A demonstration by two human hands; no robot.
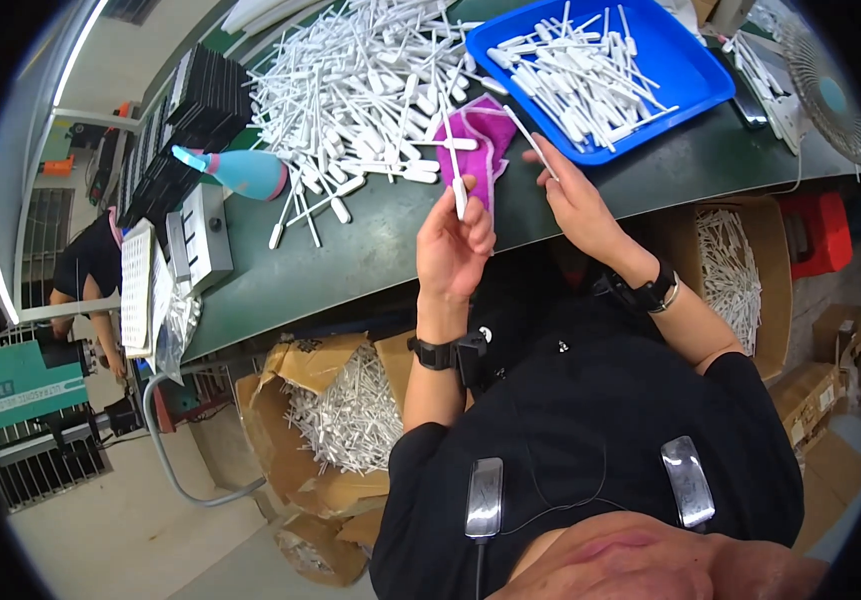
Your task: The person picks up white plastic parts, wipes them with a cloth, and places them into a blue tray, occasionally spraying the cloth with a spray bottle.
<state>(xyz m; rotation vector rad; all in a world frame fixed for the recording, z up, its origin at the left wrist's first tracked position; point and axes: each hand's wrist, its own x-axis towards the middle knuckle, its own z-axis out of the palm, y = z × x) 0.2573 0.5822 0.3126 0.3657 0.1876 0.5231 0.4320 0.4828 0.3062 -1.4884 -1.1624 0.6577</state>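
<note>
My left hand [455, 240] pinches a white plastic stick [460, 198] by its thicker, paddle-shaped end, with the thin shaft pointing away from me. In my right hand [582, 210] is a second white plastic stick [529, 140], slanting up and left from the fingers. A bright pink cloth [490, 125] lies on the green table just beyond my left hand, with another stick resting across it. Beyond my right hand stands a blue tray [705, 95] partly filled with similar sticks. A large heap of these sticks [350, 90] spreads over the table to the left of the tray.
On the left are a spray bottle [248, 174], a metal fixture [206, 235] and stacked black trays [208, 92]. A fan [830, 95] stands at the far right. Cardboard boxes [275, 440] of sticks flank me below the table. Another person [85, 265] works at far left.
</note>
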